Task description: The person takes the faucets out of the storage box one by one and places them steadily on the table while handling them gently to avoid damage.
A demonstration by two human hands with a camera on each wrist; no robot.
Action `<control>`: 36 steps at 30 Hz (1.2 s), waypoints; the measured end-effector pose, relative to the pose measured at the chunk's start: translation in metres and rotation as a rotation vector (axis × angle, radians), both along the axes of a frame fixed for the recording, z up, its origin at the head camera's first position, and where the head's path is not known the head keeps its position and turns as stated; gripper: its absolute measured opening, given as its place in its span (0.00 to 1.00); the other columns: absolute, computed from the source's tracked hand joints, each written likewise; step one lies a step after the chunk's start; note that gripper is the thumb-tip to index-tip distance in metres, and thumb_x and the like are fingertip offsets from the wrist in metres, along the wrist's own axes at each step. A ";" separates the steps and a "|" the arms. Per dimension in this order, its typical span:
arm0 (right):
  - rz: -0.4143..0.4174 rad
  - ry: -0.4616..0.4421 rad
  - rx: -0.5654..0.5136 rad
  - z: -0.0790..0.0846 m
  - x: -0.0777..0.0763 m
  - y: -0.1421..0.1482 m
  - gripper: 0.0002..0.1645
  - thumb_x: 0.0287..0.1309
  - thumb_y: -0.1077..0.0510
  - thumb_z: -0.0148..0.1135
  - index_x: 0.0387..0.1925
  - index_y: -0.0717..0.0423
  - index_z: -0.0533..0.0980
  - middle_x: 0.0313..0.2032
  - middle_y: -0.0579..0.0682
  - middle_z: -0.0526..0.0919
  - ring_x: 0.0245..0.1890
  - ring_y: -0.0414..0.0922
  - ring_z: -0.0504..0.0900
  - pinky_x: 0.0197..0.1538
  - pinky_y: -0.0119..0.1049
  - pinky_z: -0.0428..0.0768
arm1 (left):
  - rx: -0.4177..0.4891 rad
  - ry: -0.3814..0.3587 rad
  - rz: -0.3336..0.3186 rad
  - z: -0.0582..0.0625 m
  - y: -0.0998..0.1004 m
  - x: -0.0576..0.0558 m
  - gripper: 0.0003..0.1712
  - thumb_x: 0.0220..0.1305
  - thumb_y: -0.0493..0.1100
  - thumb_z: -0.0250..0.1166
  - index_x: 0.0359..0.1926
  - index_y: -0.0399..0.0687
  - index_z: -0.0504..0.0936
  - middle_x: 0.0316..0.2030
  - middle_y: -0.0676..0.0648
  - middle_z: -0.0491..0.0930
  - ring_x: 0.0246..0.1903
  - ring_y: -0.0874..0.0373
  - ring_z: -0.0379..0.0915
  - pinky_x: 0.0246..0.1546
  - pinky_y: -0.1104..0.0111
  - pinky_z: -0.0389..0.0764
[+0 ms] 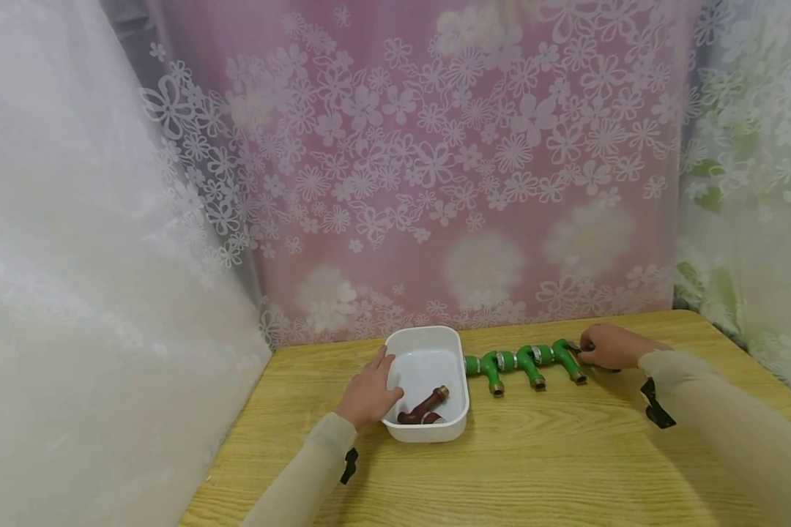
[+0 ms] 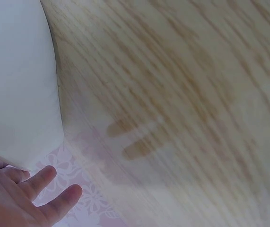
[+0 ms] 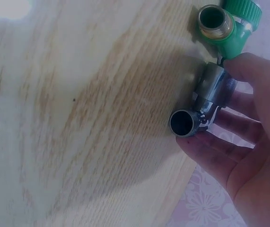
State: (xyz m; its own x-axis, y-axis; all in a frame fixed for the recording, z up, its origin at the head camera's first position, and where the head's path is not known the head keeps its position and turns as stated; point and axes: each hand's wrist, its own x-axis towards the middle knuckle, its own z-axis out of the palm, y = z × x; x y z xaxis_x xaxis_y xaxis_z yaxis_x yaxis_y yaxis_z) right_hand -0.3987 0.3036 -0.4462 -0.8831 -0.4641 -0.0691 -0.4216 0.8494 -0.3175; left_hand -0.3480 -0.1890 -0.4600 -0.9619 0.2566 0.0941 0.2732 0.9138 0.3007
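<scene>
My right hand [image 1: 611, 346] is at the right end of a row of green pipe fittings [image 1: 534, 359] with brass threaded ends. It grips a dark, shiny metal pipe fitting [image 3: 210, 87], thumb on the upper end, fingers behind and below. Close to the thumb is the nearest green fitting [image 3: 236, 35]; whether the two touch I cannot tell. On the left, my left hand [image 1: 369, 391] rests against the side of a white plastic tub [image 1: 428, 433], thumb near its rim. The fingers [image 2: 64, 203] of that hand are extended and spread. A brown pipe fitting [image 1: 425, 408] lies inside the tub.
The fittings line up along the back part of a wood-grain table [image 1: 501, 476], beginning beside the tub's right wall. A pink flowered curtain [image 1: 435, 183] hangs behind the table, and pale sheets [image 1: 92, 293] hang at both sides.
</scene>
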 end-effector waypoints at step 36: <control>0.129 0.318 0.161 0.034 0.035 -0.054 0.12 0.65 0.52 0.64 0.46 0.51 0.83 0.45 0.49 0.84 0.36 0.42 0.83 0.35 0.42 0.81 | -0.007 -0.012 -0.004 0.001 0.001 -0.001 0.41 0.68 0.56 0.59 0.77 0.46 0.60 0.80 0.45 0.47 0.73 0.40 0.59 0.64 0.42 0.70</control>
